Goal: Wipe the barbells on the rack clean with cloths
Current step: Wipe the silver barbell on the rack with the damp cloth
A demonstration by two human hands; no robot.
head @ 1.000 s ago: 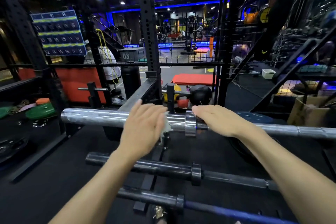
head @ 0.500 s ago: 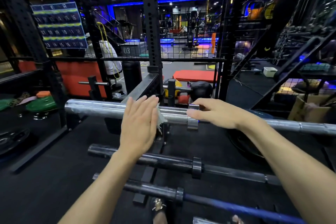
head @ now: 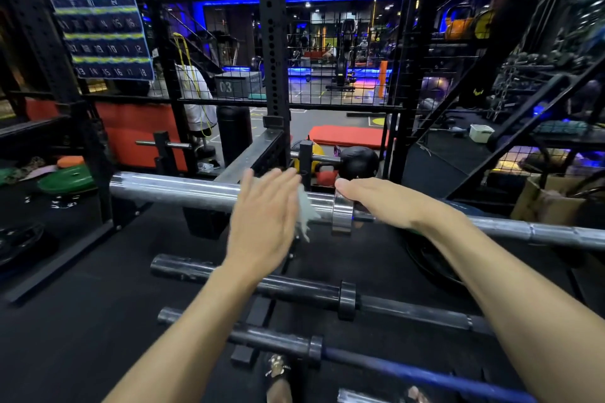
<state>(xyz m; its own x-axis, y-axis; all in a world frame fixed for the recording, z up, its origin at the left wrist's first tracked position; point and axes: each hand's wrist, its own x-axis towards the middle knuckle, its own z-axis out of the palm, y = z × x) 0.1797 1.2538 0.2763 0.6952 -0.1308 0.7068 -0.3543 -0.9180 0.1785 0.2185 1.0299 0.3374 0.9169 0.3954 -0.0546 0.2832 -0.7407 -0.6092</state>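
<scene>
the top barbell, a chrome one, is seen lying across the black rack at the upper level, with two darker barbells racked on the levels below it. a white cloth is pressed against the chrome sleeve by the left hand, whose fingers are held straight and together, flat over the bar; the cloth's edge is seen hanging out from under the palm, just beside the bar's collar. the right hand is laid over the bar right at the collar, its grip bent down around the shaft; how far the fingers wrap underneath cannot be told. the left hand is blurred. a green weight plate is seen on the floor to the left.
</scene>
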